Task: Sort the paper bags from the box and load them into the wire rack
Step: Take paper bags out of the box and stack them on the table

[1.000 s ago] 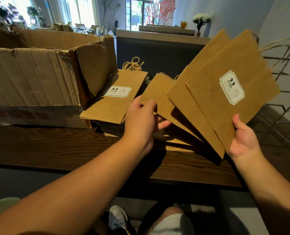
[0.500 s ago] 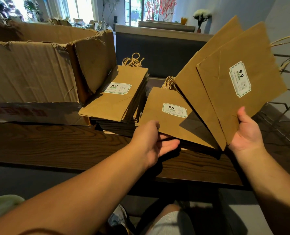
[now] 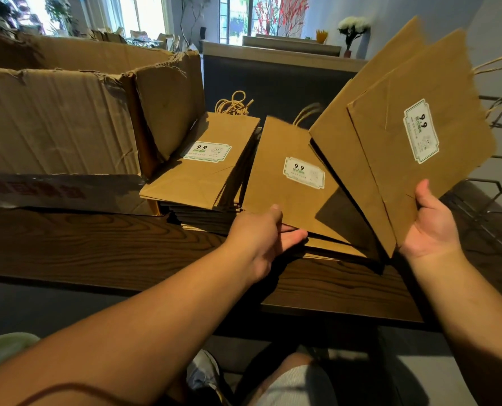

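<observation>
Holding two flat brown kraft paper bags [image 3: 390, 159] fanned upward, the right hand [image 3: 433, 227] grips their lower corner, thumb laid over the front bag's face and palm turned up beneath them; the front bag shows a white label printed "9.9", and twisted paper handles stick out past its top edge toward the right. The left hand [image 3: 269, 234] reaches forward at the near edge of another flat brown paper bag [image 3: 290, 183] with the same white label, thumb on top of the paper and fingers slipped under it, pinching that bottom edge. This bag lies on a low pile of folded bags on the dark wood-grain table [image 3: 97, 244], just beside a taller stack of flat brown paper bags [image 3: 206, 171] whose top bag also carries a "9.9" label and whose paper handles curl up at the far end. To the left of that stack sits the large torn brown cardboard box [image 3: 68, 121], its flaps open and one flap leaning against the stack. At the right edge of the view stands the dark wire rack [image 3: 496, 200], its bars partly hidden behind the raised bags. Below the table edge, a knee in light fabric and a grey shoe [image 3: 204, 373] are visible.
</observation>
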